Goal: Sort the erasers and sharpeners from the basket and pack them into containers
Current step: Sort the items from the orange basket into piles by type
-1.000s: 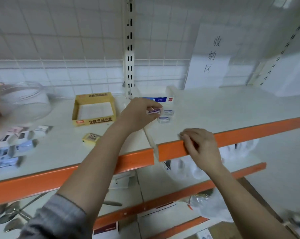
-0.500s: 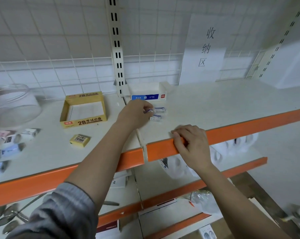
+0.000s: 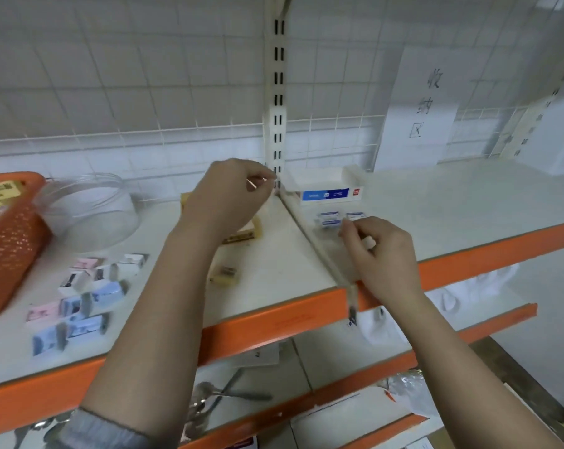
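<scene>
Head view, looking down on the upper shelf [image 3: 468, 196], white top with an orange front lip running low-left to high-right. A seam strip [image 3: 310, 234] crosses it from the slotted upright [image 3: 276, 102] at the back to the front edge. Right of the seam the surface is mostly bare out to the paper sign [image 3: 423, 105]; left of it things crowd together.

Orange basket [image 3: 11, 241] at the far left, cut by the frame edge, yellow-wrapped pieces showing at its top. Clear round container [image 3: 89, 209] just beside it, mouth up. White-and-blue box [image 3: 326, 186] at the back, just right of the upright, long side along the back wall.

Left hand [image 3: 232, 196] raised over the yellow box [image 3: 245, 231], hiding most of it; fingers curled, thumb against fingertips. Grip: cannot tell whether anything is pinched. Right hand [image 3: 381, 251] above the shelf near the front lip, fingers loosely curled, nothing visible in the grip.

Cluster of wrapped erasers [image 3: 83, 296] left of the left forearm, pink, blue and white, long axes mostly running left-right, lying flat, some touching. Two blue-and-white erasers [image 3: 331, 218] in front of the white-and-blue box, side by side, long axes roughly parallel to the front lip, just beyond the right fingertips. One yellow eraser [image 3: 224, 275] lies alone near the left forearm, blurred.

Lower shelf: spoons [image 3: 209, 396], bags, blurred.
</scene>
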The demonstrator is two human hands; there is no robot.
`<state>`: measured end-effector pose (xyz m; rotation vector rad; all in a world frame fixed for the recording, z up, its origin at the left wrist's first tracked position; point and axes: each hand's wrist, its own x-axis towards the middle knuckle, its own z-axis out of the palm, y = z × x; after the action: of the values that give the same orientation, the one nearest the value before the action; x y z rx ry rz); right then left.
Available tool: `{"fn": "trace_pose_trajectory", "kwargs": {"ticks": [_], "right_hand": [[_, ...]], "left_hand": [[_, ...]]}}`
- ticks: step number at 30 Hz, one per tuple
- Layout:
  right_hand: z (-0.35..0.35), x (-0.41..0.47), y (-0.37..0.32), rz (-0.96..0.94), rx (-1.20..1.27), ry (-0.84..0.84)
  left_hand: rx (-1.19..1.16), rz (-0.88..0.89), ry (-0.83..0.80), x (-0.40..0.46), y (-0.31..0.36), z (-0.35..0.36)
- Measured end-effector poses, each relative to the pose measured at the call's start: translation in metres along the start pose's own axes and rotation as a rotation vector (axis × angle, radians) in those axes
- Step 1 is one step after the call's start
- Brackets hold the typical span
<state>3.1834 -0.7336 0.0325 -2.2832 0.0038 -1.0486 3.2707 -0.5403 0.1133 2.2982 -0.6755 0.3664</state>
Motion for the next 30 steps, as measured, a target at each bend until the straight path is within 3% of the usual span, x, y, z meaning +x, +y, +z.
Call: {"fn": "trace_pose_trajectory", "kwargs": {"ticks": [8,17,22,26,30], "right_hand": [[0.090,0.009,-0.152,0.111,0.039,-0.049],[0.186,0.014,-0.311,0.121,0.049,-0.264],[0.243,0.038,-0.343,-0.043,-0.083,-0.525],[0.283,0.061,-0.335,-0.156,-0.336,-0.747],[0.297,0.070,-0.336,-0.278,-0.530,-0.831]], "left_hand": [[0.155,-0.020,0.138,-0.060,-0.099,-0.162],[0.202,-0.132,0.028,-0.115,-0.226,-0.283],[0.168,-0.178,-0.051,-0.125,-0.268,-0.296],[0.174,-0.194,-0.070,-0.128,-0.280,-0.298],[0.173,-0.226,-0.048,-0.129,-0.284,-0.298]]}}
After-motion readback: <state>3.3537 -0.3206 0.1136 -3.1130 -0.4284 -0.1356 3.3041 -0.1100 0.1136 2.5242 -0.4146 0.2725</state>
